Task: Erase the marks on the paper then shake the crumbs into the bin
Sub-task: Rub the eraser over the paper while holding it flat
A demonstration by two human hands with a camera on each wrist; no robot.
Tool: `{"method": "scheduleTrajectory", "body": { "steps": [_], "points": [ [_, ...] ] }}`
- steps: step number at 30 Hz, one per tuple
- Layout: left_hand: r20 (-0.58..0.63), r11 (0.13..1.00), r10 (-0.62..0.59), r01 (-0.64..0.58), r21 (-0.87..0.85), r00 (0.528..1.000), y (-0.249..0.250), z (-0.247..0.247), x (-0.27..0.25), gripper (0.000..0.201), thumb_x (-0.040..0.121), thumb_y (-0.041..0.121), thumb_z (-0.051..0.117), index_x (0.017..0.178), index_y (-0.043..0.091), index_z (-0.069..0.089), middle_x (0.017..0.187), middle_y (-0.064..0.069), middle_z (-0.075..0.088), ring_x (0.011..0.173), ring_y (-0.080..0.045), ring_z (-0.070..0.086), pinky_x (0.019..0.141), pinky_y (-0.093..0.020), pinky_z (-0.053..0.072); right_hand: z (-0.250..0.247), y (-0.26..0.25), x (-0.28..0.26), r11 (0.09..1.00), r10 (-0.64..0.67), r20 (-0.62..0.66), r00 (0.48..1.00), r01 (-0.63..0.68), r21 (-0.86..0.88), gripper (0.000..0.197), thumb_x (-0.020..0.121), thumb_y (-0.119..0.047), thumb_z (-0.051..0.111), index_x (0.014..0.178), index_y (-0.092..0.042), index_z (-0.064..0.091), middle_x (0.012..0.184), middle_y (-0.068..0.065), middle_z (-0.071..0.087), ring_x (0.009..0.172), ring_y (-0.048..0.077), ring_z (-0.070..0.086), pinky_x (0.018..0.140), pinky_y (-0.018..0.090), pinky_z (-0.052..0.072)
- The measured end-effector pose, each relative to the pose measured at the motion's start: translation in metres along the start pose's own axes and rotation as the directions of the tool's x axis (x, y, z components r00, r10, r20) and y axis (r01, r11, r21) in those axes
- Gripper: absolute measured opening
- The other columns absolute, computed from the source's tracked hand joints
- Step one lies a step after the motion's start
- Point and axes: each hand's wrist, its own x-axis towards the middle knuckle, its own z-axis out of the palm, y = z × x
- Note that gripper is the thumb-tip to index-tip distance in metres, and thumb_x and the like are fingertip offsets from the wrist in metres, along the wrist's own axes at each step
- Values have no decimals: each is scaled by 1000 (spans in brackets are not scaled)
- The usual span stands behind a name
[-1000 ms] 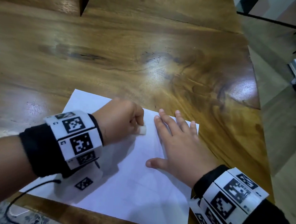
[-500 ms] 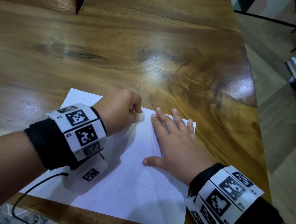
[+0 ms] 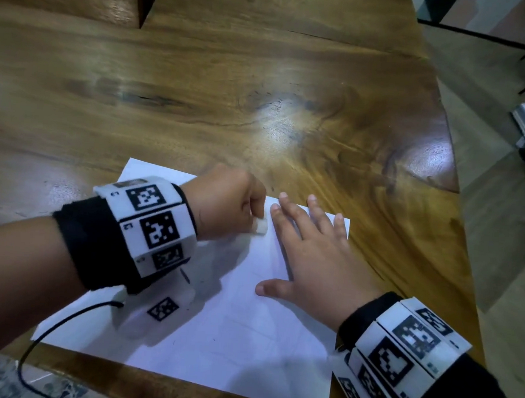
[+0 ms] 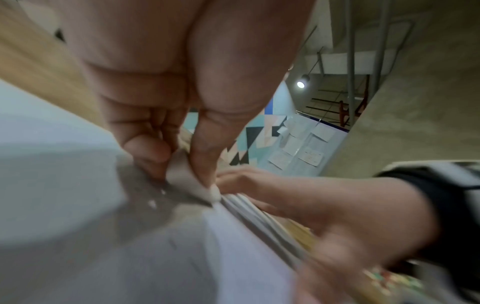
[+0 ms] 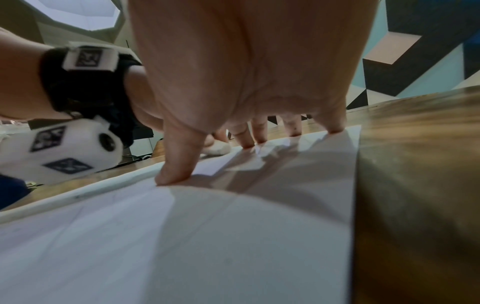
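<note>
Since half a second ago the left hand (image 3: pixel 226 205) has drawn the eraser (image 3: pixel 260 227) a little back toward the person along the far part of the paper (image 3: pixel 230 336), while the right hand (image 3: pixel 316 258) has kept its place. Left fingers are curled tight, pinching the white eraser with its tip on the sheet; a few pale crumbs (image 4: pixel 155 200) lie just beside it. Right hand lies flat with fingers spread, pressing the sheet's far right part to the wooden table (image 3: pixel 262 90), gripping nothing. Faint pencil lines remain on the paper's near half, so erasing looks unfinished. No bin is in view. Rubbing hard near the sheet's far edge could crease or tear it, and a slipping right hand would scatter crumbs onto the table.
</note>
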Motion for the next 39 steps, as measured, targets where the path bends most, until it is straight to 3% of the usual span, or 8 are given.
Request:
{"method": "scheduleTrajectory", "body": {
  "steps": [4,10,16,20,24,28,33,39],
  "points": [
    [-172,999,-51,50,-11,984,0,-5,8,11,75,19,68,82,11,67,62,3,55,69,-18,54,57,-24,33,0,0,0,1000,0,1,1000,0,-6,105,76,-66,54,147,-25,-13,154,-14,-23,141,23,-26,116,52,-7],
    [31,996,85,-86,24,996,-4,14,-19,9,73,29,69,73,20,66,63,7,60,55,-1,47,52,-6,32,0,1,0,1000,-3,-3,1000,3,16,105,75,-65,55,147,-27,-12,153,-15,-24,141,21,-26,116,50,-8],
    [-240,981,-182,159,-112,954,-32,-6,-25,11,70,31,73,76,22,69,59,7,60,58,-6,53,50,-3,34,-2,7,-1,997,-21,-6,1000,21,73,102,77,-59,59,147,-30,-10,152,-18,-22,141,14,-27,114,41,-14],
    [-275,963,-254,215,-164,927,-38,-12,-22,12,71,26,71,79,18,68,63,2,64,57,-3,49,51,-13,34,-1,8,0,993,-17,-26,1000,20,112,105,75,-57,63,147,-29,-7,152,-20,-11,140,8,-24,114,35,-15],
    [-283,966,-232,186,-181,931,-30,-9,-14,9,72,23,70,78,17,67,65,-2,66,60,-10,53,52,-3,33,-2,8,1,993,-26,-15,1000,27,114,107,73,-56,65,147,-29,-9,152,-20,-9,141,8,-22,115,35,-15],
    [-287,973,-201,156,-172,937,-21,-1,-8,8,72,21,70,75,13,69,56,9,53,57,-7,47,51,-9,33,-2,7,0,992,-27,-17,999,29,127,108,73,-55,66,147,-29,-8,152,-20,-8,141,8,-22,114,37,-14],
    [-84,995,-84,78,-69,993,-4,5,-10,11,72,22,71,78,13,70,58,11,54,59,-9,52,55,-11,37,-1,7,0,992,-32,-24,999,35,123,108,73,-56,65,148,-28,-8,153,-18,-6,142,10,-21,116,39,-13],
    [-190,996,-85,87,5,978,-3,0,-2,11,79,19,62,85,10,66,62,5,50,63,-16,46,51,-23,26,-1,8,-1,992,-37,-34,999,41,122,107,73,-56,65,148,-28,-7,153,-18,-6,142,10,-20,115,39,-13]
  ]
}}
